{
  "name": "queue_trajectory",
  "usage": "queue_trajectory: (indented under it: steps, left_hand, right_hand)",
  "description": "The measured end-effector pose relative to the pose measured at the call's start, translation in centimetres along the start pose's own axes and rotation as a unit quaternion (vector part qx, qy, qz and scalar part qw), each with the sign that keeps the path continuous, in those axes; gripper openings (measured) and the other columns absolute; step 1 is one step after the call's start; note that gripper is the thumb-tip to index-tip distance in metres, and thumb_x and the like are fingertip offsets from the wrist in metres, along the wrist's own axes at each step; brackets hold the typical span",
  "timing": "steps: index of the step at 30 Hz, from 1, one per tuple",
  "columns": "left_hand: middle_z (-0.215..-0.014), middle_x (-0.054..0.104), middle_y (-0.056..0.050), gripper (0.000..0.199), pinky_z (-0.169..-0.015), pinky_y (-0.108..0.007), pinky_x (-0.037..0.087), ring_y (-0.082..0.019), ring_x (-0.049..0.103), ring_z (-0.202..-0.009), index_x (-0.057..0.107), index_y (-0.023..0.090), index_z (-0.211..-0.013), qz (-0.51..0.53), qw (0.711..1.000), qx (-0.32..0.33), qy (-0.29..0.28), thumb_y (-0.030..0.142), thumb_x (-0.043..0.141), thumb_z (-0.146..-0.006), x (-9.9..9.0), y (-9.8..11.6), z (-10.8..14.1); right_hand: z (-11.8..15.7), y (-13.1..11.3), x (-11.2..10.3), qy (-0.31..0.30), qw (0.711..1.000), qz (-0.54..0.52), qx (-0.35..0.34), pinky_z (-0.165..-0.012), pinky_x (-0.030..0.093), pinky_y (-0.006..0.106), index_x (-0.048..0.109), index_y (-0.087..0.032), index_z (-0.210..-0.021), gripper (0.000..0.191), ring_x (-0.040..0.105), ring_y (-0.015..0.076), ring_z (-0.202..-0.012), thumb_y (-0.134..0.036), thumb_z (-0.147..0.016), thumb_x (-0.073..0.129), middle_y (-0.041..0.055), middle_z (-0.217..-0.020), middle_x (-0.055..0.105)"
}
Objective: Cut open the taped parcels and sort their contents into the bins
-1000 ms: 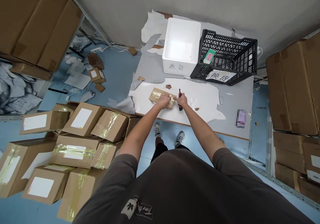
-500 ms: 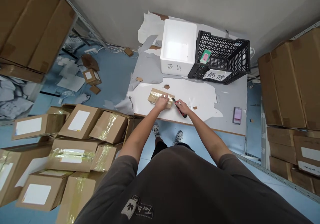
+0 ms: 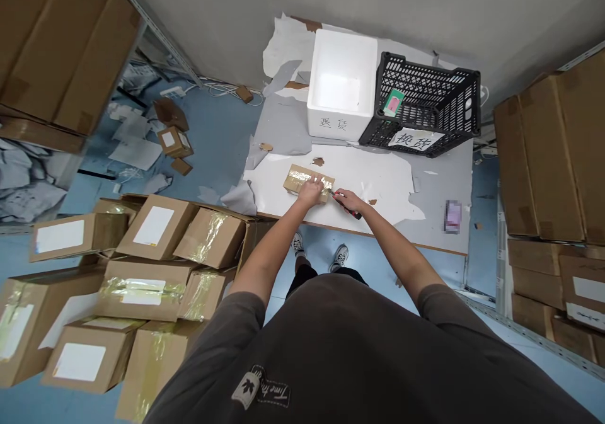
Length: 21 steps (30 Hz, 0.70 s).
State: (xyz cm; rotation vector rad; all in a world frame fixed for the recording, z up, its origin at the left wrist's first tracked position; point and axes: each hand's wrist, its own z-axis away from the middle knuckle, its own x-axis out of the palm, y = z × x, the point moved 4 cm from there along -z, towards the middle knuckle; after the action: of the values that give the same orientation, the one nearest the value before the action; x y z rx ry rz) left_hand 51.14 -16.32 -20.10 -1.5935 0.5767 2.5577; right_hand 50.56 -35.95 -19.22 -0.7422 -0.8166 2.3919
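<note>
A small cardboard box (image 3: 296, 177) with shiny tape along its top lies near the front edge of the table (image 3: 392, 178). My left hand (image 3: 311, 193) grips it from above, fingers across the taped top. In my right hand (image 3: 348, 202) is a red and black utility knife (image 3: 355, 214), fingers wrapped round its handle. The blade end points left and meets the right end of the box; how deep it sits cannot be made out.
Behind the box stand a white foam bin (image 3: 340, 125) and a black plastic crate (image 3: 428, 109) holding a green and pink packet (image 3: 394, 103). A pixelated purple item (image 3: 452, 216) lies at right. Taped cartons (image 3: 144, 288) are piled at left; more boxes (image 3: 539, 166) fill the right shelf.
The knife's blade end has come down onto the right end of the box, its handle now lying flatter. My left fingers reach further over the top. The whole view has shifted slightly.
</note>
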Motion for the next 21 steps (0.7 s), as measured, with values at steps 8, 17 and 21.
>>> queue_trajectory:
  steps: [8, 17, 21]
  left_hand:
    - [-0.173, 0.053, -0.019, 0.080, -0.126, -0.048, 0.050, -0.041, 0.047, -0.163, 0.062, 0.021, -0.157, 0.029, 1.000, -0.002, 0.005, 0.039, 0.095, -0.087, -1.2, -0.6, 0.4]
    - [-0.188, 0.033, -0.010, 0.099, -0.138, -0.060, 0.027, -0.045, 0.012, -0.176, 0.044, 0.034, -0.177, 0.018, 0.999, -0.036, -0.005, 0.057, 0.088, -0.091, -1.9, -3.6, -1.5]
    - [-0.176, 0.051, -0.012, 0.102, -0.137, -0.058, 0.026, -0.047, 0.025, -0.171, 0.052, 0.035, -0.172, -0.004, 0.997, -0.064, -0.032, 0.067, 0.091, -0.083, -2.0, -4.2, -2.9]
  right_hand:
    - [1.4, 1.4, 1.7, -0.009, 0.999, -0.032, 0.014, -0.058, 0.050, 0.024, 0.063, -0.028, -0.114, 0.024, 0.055, 0.0148, -0.048, -0.046, -0.115, 0.046, -0.0075, -0.069, 0.060]
    - [2.2, 2.6, -1.6, 0.076, 0.997, 0.014, 0.011, -0.070, 0.051, 0.029, 0.064, -0.028, -0.119, 0.037, 0.062, 0.0190, -0.058, -0.048, -0.119, 0.033, -0.0047, -0.076, 0.064]
    - [1.5, 1.5, -1.3, 0.107, 0.992, 0.067, -0.022, -0.076, 0.049, 0.030, 0.069, -0.029, -0.122, 0.034, 0.069, 0.0233, -0.081, -0.054, -0.115, 0.047, -0.0011, -0.084, 0.069]
